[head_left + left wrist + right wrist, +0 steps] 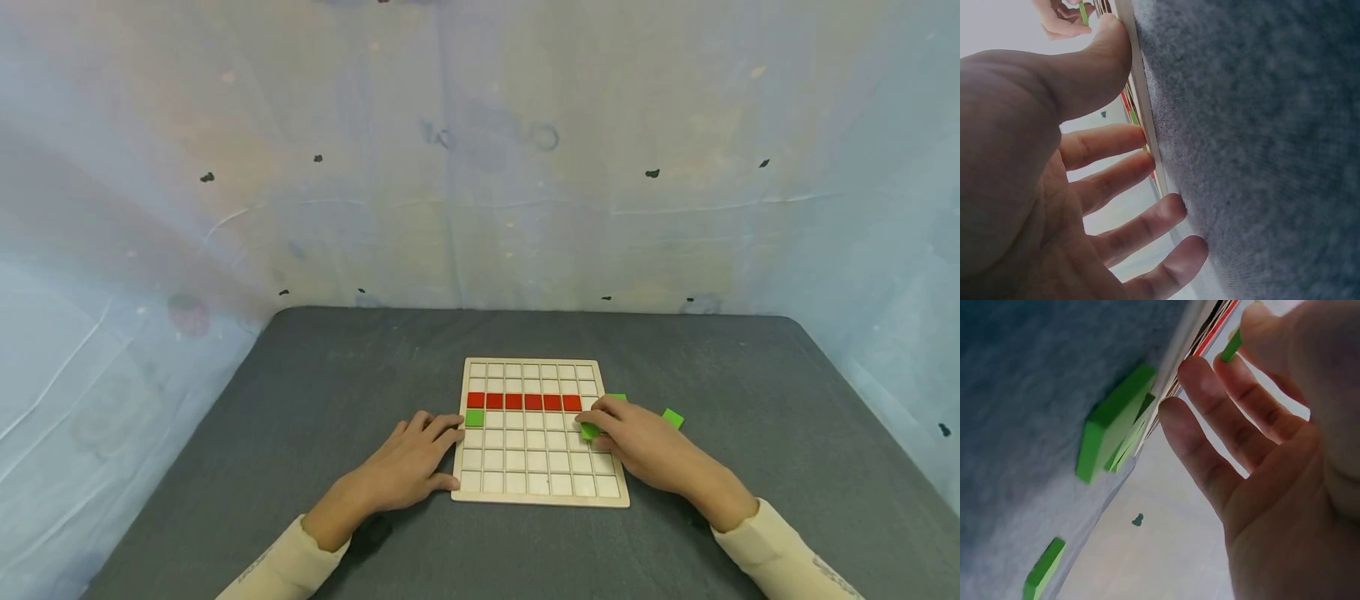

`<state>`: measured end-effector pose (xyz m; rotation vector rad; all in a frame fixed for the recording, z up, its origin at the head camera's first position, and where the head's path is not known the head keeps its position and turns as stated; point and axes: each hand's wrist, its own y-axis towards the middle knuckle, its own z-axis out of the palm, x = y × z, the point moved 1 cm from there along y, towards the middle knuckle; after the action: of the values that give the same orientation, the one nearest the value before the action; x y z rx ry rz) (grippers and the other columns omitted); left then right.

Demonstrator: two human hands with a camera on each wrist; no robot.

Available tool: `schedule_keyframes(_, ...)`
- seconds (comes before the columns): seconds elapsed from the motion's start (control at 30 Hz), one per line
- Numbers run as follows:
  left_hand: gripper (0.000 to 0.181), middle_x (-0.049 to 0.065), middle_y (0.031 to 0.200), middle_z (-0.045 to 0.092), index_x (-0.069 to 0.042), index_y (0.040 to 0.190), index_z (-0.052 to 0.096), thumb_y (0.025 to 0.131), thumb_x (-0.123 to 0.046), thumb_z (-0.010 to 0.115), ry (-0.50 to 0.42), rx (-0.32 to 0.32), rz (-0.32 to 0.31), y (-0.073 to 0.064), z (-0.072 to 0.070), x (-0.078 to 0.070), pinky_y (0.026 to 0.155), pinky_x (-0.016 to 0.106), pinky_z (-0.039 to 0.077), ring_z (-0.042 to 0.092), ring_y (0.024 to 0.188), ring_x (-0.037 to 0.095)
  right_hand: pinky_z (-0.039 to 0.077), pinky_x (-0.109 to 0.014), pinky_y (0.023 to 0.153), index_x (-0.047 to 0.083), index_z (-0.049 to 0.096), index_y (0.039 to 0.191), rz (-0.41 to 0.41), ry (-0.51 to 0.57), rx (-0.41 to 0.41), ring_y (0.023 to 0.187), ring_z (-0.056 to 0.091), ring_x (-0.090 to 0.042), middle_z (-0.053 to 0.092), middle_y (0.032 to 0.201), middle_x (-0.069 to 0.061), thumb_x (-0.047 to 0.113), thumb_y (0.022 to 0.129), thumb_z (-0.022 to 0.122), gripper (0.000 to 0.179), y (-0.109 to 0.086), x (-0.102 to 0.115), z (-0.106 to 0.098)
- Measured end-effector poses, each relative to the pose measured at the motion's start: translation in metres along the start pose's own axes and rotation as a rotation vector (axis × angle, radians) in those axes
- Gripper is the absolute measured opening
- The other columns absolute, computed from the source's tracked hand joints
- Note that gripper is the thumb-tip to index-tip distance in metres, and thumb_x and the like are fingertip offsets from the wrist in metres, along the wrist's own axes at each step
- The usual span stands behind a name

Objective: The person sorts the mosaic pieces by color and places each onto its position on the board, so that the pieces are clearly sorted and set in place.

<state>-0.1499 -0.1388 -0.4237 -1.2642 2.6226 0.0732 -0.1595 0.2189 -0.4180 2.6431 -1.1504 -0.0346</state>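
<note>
A pale wooden grid board [540, 501] lies flat on the table. A row of several red square tiles [513, 402] fills cells across its upper part, and one green tile [475, 417] sits in the leftmost cell of the row below. My left hand [408, 467] rests at the board's left edge, fingers spread, with thumb and fingertips touching the frame. Over the board's right side, my right hand [652, 446] pinches another green tile [590, 431] between thumb and fingers. The right wrist view also shows this held tile [1232, 347], edge-on, above the board.
Loose green tiles lie on the dark table [360, 375] right of the board: one [617, 397] by its edge, another [672, 418] beyond my right hand. The right wrist view shows several green tiles [1110, 425] there. A pale draped wall [480, 233] stands behind the table.
</note>
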Motion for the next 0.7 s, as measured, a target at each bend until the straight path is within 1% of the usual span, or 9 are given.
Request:
schedule_keyframes(0.13, 0.066, 0.004, 0.156, 0.039, -0.015, 0.145, 0.051, 0.091, -0.050, 0.065, 0.001, -0.002, -0.006, 0.000, 0.000, 0.000, 0.099, 0.055, 0.039, 0.041, 0.131, 0.031, 0.049, -0.025, 0.073, 0.019, 0.064, 0.128, -0.009, 0.018, 0.021, 0.086, 0.056, -0.003, 0.060, 0.113, 0.006, 0.022, 0.092, 0.072, 0.037, 0.007, 0.005, 0.001)
schedule_keyframes(0.2, 0.066, 0.003, 0.156, 0.039, -0.015, 0.145, 0.051, 0.091, -0.050, 0.065, -0.001, 0.000, -0.009, -0.001, 0.000, 0.000, 0.099, 0.055, 0.039, 0.041, 0.131, 0.030, 0.048, -0.023, 0.070, 0.019, 0.064, 0.128, -0.014, 0.035, 0.037, 0.082, 0.054, -0.002, 0.059, 0.111, 0.005, 0.022, 0.093, 0.071, 0.035, 0.011, 0.008, 0.000)
schedule_keyframes(0.37, 0.066, 0.004, 0.156, 0.039, -0.015, 0.145, 0.051, 0.091, -0.049, 0.066, -0.007, -0.002, -0.005, -0.002, 0.000, 0.000, 0.096, 0.056, 0.039, 0.041, 0.131, 0.031, 0.046, -0.020, 0.067, 0.018, 0.064, 0.127, -0.028, 0.070, 0.031, 0.077, 0.050, -0.002, 0.058, 0.108, 0.005, 0.019, 0.094, 0.071, 0.034, 0.022, 0.012, -0.004)
schedule_keyframes(0.53, 0.065, 0.004, 0.155, 0.040, -0.014, 0.144, 0.051, 0.091, -0.048, 0.067, -0.004, -0.012, 0.009, -0.003, -0.001, 0.000, 0.093, 0.054, 0.040, 0.042, 0.130, 0.031, 0.050, -0.023, 0.073, 0.019, 0.063, 0.129, -0.026, 0.089, 0.036, 0.087, 0.054, -0.004, 0.058, 0.111, 0.005, 0.019, 0.095, 0.069, 0.034, 0.036, 0.016, -0.005)
schedule_keyframes(0.7, 0.065, 0.005, 0.154, 0.041, -0.015, 0.143, 0.052, 0.090, -0.048, 0.068, 0.001, -0.021, 0.013, -0.004, -0.003, 0.001, 0.092, 0.053, 0.040, 0.043, 0.129, 0.031, 0.050, -0.025, 0.074, 0.018, 0.063, 0.128, -0.056, 0.140, 0.017, 0.089, 0.056, -0.004, 0.059, 0.113, 0.005, 0.019, 0.095, 0.068, 0.033, 0.051, 0.021, -0.004)
